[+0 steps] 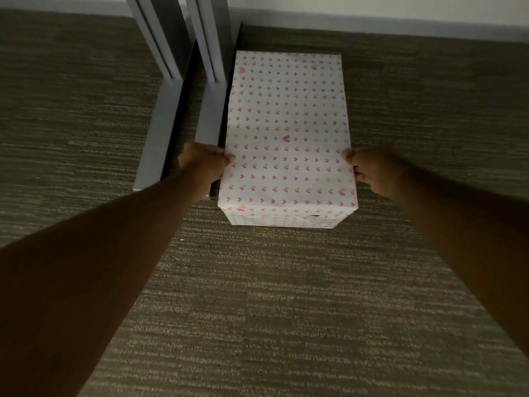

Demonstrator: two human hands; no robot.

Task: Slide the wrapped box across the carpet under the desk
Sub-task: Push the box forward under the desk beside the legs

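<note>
- The oblong box wrapped in white paper printed with small pink and red hearts lies flat on the carpet, long axis pointing away from the person towards the wall, its far end close to the pale baseboard.
- The left hand presses against the box's left long side, fingers curled over the top edge; it grips the side and holds nothing else.
- The right hand mirrors it on the right long side, fingers bent against the paper at the edge.
- Both arms reach well forward, so the slide looks well advanced, perhaps nearly finished.
- The next move calls for an even push from both sides, keeping the box straight and clear of the grey metal desk foot just beside its left edge.
- A second grey desk foot with upright legs stands further left.
- The ribbed grey-brown carpet may drag at the paper.
- The room is dim; a white wall closes the far side.
</note>
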